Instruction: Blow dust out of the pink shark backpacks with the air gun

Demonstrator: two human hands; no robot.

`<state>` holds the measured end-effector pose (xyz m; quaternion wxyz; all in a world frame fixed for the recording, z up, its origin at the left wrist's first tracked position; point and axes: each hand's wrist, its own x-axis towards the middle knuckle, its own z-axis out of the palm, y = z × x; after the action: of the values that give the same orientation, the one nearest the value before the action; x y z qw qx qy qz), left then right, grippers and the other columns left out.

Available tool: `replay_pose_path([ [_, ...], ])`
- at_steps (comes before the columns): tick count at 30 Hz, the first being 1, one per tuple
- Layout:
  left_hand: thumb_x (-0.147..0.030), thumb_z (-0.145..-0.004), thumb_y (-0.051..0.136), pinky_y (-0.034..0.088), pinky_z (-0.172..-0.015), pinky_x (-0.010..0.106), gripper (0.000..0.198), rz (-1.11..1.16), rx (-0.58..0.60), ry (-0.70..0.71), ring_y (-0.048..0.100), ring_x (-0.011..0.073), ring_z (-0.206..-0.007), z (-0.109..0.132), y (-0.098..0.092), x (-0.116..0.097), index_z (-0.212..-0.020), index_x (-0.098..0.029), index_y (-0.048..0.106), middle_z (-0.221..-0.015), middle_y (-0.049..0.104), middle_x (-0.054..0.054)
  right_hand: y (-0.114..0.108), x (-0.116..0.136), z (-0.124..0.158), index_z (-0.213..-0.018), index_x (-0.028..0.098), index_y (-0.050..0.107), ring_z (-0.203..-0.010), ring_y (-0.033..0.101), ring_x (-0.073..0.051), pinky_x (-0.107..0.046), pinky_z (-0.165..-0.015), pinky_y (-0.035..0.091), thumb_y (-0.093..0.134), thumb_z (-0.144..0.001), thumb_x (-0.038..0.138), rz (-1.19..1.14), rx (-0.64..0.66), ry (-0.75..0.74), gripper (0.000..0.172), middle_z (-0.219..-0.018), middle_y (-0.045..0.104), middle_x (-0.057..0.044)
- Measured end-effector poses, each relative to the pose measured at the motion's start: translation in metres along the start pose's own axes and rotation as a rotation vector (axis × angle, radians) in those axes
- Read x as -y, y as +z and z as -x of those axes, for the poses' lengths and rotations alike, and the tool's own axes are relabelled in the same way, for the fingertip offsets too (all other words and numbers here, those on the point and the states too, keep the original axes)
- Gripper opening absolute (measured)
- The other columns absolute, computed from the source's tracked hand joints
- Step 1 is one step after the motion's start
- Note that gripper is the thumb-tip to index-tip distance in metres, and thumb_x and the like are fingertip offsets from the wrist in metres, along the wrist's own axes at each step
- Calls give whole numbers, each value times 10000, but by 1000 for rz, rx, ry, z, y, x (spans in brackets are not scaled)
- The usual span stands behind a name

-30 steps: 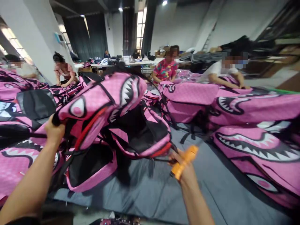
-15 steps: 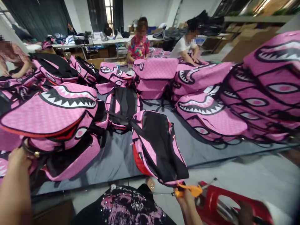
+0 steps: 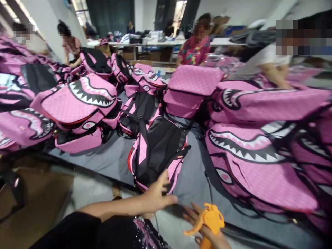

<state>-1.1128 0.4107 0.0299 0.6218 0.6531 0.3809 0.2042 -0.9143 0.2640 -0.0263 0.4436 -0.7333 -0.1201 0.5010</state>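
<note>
A pink and black backpack (image 3: 163, 148) lies straps-up at the near edge of the grey-covered table. My left hand (image 3: 157, 193) reaches across in front of me to its lower end, fingers spread; whether they touch the fabric I cannot tell. An orange plastic tool (image 3: 211, 221) with a curved, lever-like arm sits in my right hand (image 3: 204, 230), just right of the left one. Some fingers of that hand stretch out past the tool. Left of the backpack is a pink bag with a shark-mouth print (image 3: 80, 100), resting on other bags.
Stacked pink shark-print bags (image 3: 249, 162) crowd the right side, and more (image 3: 26, 128) lie at the left. The grey table cover (image 3: 103, 162) shows between them. Co-workers sit across the table, one in a patterned shirt (image 3: 195, 48). A cardboard box (image 3: 38, 193) stands at lower left.
My left hand has let go of the shark-print bag at the left and come across to the black-backed backpack. The view has swung left. My right hand still has the orange tool.
</note>
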Motion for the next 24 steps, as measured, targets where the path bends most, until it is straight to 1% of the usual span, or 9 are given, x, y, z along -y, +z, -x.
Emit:
replay_pose_path([
  [3, -412, -660, 830, 535, -882, 386, 1092, 311, -34, 49, 640, 239, -1068, -17, 46, -39, -1532, -217, 203, -1310, 578, 181, 25, 33, 5, -887, 215, 685, -718, 678, -267, -264, -474, 478, 692, -497, 396, 143, 198, -146, 430, -819, 717, -91],
  [5, -472, -771, 717, 529, -661, 281, 794, 438, -211, 5, 620, 131, -691, -34, 45, -61, -1429, -186, 378, -939, 656, 60, 55, 45, 18, -737, 189, 636, -650, 637, -240, -293, -536, 513, 723, -568, 460, 263, 336, -271, 331, -638, 651, -59],
  [7, -504, -906, 506, 482, -547, 249, 564, 498, -368, -13, 524, 94, -527, -48, 30, -67, -1355, -170, 443, -765, 595, 0, 75, 55, 27, -833, 169, 647, -791, 661, -256, -333, -691, 556, 671, -704, 555, 303, 395, -411, 407, -750, 691, -80],
  [9, -488, -943, 422, 536, -658, 306, 549, 357, -527, 44, 621, 146, -676, -54, 10, -55, -1389, -168, 404, -879, 639, 52, 78, 69, 22, -1022, 157, 636, -971, 661, -271, -378, -854, 548, 596, -789, 633, 273, 376, -500, 532, -981, 714, -115],
  [11, -479, -903, 519, 509, -940, 434, 673, -5, -674, 36, 619, 261, -1116, -51, -7, -26, -1468, -172, 319, -1226, 616, 164, 67, 90, 3, -1077, 155, 609, -979, 675, -273, -409, -904, 540, 567, -800, 697, 214, 359, -463, 610, -1041, 705, -131],
  [13, -440, -785, 706, 321, -1138, 546, 905, -428, -745, -115, 324, 365, -1439, -46, -18, 11, -1521, -171, 254, -1533, 363, 225, 52, 116, -24, -1085, 167, 586, -892, 704, -268, -424, -865, 562, 557, -786, 751, 121, 388, -318, 656, -991, 712, -124],
  [16, -262, -686, 811, 185, -1193, 582, 1027, -815, -673, -356, 103, 405, -1510, -40, -28, 61, -1538, -134, 252, -1623, 130, 247, 39, 157, -62, -1141, 171, 567, -862, 716, -277, -418, -796, 581, 526, -773, 807, 108, 534, -71, 736, -980, 715, -138],
  [19, -117, -761, 703, 271, -1184, 500, 803, -811, -652, -410, 240, 366, -1487, -30, -44, 82, -1488, -75, 364, -1593, 218, 266, 47, 193, -89, -1050, 158, 605, -761, 708, -240, -353, -711, 578, 544, -815, 737, 386, 557, -68, 628, -880, 709, -123],
  [24, -239, -904, 576, 412, -1107, 449, 434, -201, -766, -285, 582, 292, -1248, 8, -87, 77, -1335, -196, 597, -1329, 635, 122, 85, 223, -108, -1051, 145, 577, -626, 658, -189, -283, -587, 509, 331, -967, 586, 859, 250, -438, 511, -773, 671, -87],
])
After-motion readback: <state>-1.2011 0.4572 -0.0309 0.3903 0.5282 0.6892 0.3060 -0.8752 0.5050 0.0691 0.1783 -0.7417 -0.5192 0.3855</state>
